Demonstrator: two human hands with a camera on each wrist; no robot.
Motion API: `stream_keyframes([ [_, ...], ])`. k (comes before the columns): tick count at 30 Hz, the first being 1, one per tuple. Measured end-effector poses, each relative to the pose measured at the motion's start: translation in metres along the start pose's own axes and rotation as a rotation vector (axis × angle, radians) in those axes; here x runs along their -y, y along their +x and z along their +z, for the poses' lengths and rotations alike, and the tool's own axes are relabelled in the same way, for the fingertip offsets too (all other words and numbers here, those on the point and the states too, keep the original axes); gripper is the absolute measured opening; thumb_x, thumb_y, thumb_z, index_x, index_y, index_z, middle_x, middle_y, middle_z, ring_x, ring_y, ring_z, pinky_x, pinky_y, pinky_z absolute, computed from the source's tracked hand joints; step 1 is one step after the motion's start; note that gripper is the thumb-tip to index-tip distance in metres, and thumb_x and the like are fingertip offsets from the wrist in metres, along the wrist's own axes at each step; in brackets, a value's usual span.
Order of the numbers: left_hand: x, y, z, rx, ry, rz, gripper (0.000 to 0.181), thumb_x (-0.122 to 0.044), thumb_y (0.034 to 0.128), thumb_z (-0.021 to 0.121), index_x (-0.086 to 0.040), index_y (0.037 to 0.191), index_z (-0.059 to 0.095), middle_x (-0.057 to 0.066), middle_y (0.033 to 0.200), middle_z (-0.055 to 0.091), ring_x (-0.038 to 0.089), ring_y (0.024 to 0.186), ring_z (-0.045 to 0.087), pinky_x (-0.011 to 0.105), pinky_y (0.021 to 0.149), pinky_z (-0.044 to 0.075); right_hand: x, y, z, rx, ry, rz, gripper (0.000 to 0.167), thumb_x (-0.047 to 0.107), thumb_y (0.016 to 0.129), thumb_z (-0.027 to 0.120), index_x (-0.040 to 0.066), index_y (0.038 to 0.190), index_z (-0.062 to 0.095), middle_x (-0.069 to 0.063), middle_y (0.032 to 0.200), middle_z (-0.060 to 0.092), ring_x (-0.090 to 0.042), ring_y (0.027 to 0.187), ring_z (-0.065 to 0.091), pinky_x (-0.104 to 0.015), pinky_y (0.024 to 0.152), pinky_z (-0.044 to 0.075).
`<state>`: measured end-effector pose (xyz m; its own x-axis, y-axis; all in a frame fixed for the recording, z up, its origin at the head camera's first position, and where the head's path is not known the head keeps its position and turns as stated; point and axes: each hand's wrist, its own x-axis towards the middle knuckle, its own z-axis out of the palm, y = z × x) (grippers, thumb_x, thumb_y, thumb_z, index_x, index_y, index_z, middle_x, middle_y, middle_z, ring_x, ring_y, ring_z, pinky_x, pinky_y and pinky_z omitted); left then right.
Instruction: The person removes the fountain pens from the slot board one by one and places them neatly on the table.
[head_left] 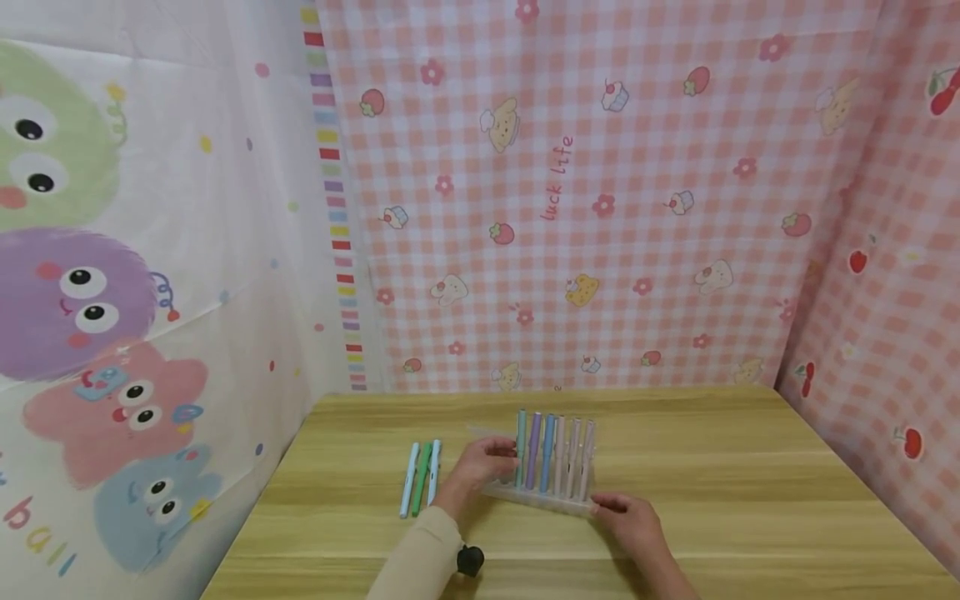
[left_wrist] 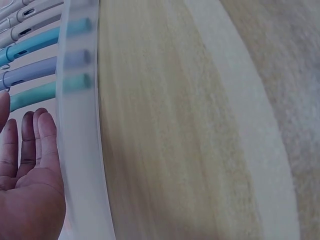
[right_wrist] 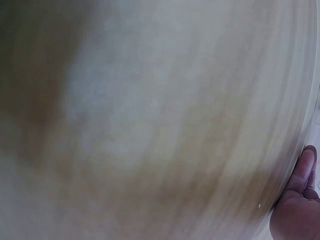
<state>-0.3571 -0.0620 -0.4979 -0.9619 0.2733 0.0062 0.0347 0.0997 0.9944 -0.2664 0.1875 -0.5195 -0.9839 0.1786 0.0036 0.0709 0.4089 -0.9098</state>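
Observation:
A clear plastic pen stand (head_left: 536, 498) holds a row of upright capped pens: a green pen (head_left: 521, 446), a purple pen (head_left: 533, 450), a blue pen (head_left: 548, 452) and several pale pinkish pens (head_left: 573, 458). At the row's left end, my left hand (head_left: 480, 467) is beside the green pen, fingertips by its barrel. The left wrist view shows that hand (left_wrist: 32, 175) with extended fingers just below the green pen (left_wrist: 37, 95). My right hand (head_left: 630, 521) holds the stand's right front corner. In the right wrist view only part of this hand (right_wrist: 297, 200) appears, at the edge.
Left of the stand lie a light blue pen (head_left: 408, 479), a green pen (head_left: 422, 479) and another light blue pen (head_left: 434, 471). A small black object (head_left: 470, 560) is by the left sleeve. Printed cloths (head_left: 600, 250) hang behind and beside the wooden table (head_left: 750, 500).

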Motion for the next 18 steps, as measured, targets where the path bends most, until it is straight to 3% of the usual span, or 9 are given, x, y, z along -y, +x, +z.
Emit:
stream_keyframes([
  [18, 0.0006, 0.0037, 0.0011, 0.047, 0.008, -0.020, 0.033, 0.004, 0.0892, 0.068, 0.012, 0.120, 0.061, 0.016, 0.106, 0.065, 0.015, 0.090, 0.061, 0.038, 0.083, 0.054, -0.0029, 0.0012, 0.0001, -0.004, 0.015, -0.001, 0.017, 0.007, 0.088, 0.071, -0.002, 0.102, 0.075, -0.013, 0.101, 0.073, -0.025, 0.096, 0.063, -0.037, 0.082, 0.050],
])
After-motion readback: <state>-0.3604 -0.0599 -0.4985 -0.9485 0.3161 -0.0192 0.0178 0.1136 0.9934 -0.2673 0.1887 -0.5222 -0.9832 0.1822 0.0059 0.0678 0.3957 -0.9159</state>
